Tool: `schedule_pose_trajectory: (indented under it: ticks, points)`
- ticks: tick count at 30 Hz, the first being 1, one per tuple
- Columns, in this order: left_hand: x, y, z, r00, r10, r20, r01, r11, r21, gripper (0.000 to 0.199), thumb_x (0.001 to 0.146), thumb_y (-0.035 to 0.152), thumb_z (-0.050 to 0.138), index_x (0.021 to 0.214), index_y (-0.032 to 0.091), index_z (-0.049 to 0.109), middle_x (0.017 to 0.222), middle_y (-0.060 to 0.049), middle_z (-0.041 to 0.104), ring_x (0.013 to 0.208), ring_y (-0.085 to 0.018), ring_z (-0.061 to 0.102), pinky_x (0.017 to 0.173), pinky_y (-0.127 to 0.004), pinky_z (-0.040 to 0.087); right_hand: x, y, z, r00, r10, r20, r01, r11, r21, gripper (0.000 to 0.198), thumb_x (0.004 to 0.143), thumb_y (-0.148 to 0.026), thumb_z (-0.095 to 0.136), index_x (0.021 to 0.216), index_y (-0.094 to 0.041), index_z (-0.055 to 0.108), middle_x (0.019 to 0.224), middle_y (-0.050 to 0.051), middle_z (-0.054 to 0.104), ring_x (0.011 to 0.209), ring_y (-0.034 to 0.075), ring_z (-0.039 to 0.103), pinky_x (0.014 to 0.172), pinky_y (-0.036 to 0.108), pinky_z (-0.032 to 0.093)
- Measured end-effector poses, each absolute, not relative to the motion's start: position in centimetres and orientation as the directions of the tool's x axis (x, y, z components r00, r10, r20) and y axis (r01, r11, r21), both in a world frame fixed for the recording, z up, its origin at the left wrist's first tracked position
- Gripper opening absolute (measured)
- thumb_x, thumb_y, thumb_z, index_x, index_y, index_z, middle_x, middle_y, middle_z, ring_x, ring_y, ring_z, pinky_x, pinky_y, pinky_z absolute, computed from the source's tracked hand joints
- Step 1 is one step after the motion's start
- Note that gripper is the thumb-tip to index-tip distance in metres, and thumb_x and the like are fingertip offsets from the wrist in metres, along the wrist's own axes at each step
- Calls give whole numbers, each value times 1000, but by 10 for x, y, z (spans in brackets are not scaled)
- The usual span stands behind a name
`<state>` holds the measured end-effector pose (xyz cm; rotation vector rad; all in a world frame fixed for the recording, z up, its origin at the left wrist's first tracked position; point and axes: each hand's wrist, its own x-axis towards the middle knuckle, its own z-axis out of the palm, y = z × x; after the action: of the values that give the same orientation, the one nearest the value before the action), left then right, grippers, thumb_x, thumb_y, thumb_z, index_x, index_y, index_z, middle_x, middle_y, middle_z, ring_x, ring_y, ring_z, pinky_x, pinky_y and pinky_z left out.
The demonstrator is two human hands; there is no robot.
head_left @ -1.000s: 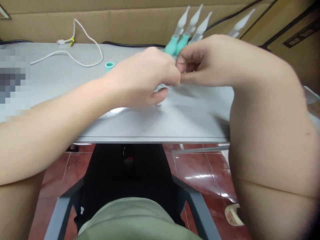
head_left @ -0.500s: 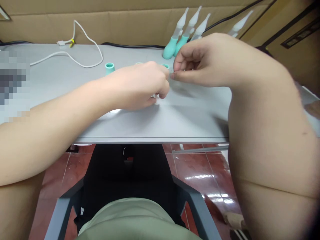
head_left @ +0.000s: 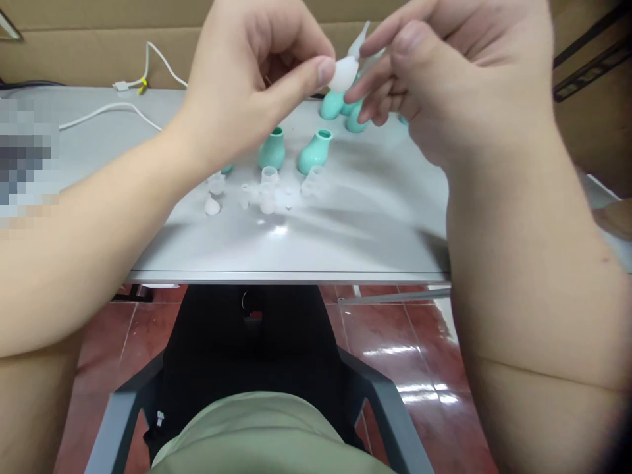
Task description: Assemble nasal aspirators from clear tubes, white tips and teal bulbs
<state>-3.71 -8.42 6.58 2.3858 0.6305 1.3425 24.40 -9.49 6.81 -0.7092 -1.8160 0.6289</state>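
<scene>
My left hand [head_left: 276,72] is raised over the table's back half, thumb and fingers pinching a small white dome-shaped plastic piece [head_left: 344,74]. Close by on its right is my right hand [head_left: 419,72], fingers apart; whether a fingertip touches the piece I cannot tell. Below them stand two open-necked teal squeeze bulbs [head_left: 315,153] [head_left: 271,151]; a third is mostly hidden by my left wrist. Clear plastic collars [head_left: 269,174] and other small translucent parts [head_left: 267,197] lie in front of the bulbs, with a white cone-like piece [head_left: 212,207] to the left.
Behind my hands stand several teal bulbs [head_left: 332,105], partly covered, one with a pointed white nozzle [head_left: 359,41] visible above. A white cable [head_left: 113,105] lies at the back left. Cardboard [head_left: 113,39] closes off the rear; the table's front edge [head_left: 291,276] faces my lap.
Both hands have risen from the tabletop. My left hand now holds up the white piece, and my right hand has spread from a pinch. The bulbs and small parts beneath are uncovered.
</scene>
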Motion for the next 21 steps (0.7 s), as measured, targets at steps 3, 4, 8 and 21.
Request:
schedule_pose_trajectory:
  ticks: [3,4,8,21]
  points:
    - [-33,-78,57,426,566,706,187,-819,543,22,109,47,89,103,27,95,108,-8,94,94,-29,84,94,-53,69,238,-91,60,-304,696,651,128,707,-696,76,76,-86,119,120,-29,95,108,-2,92,88,14,87,76,30,67]
    - [-31,-78,56,434,576,693,188,-810,555,27,109,54,90,102,28,94,106,-8,93,94,-30,84,94,-55,70,238,-89,58,-315,691,651,127,710,-693,73,74,-79,122,121,-30,94,108,-3,91,94,14,89,81,30,70]
    - [-27,-80,54,456,602,656,160,-780,605,34,105,69,95,96,36,89,101,-5,91,86,-29,80,89,-58,72,242,-78,49,-426,658,621,146,727,-671,61,82,-77,120,120,-35,96,113,-1,92,109,19,93,95,34,77]
    - [-27,-92,60,510,713,480,-15,-551,834,24,84,41,113,90,33,91,95,-2,93,91,-27,87,93,-51,82,241,-76,49,-360,483,798,215,875,-433,45,87,-51,123,120,-37,96,109,-6,91,95,12,84,80,31,66]
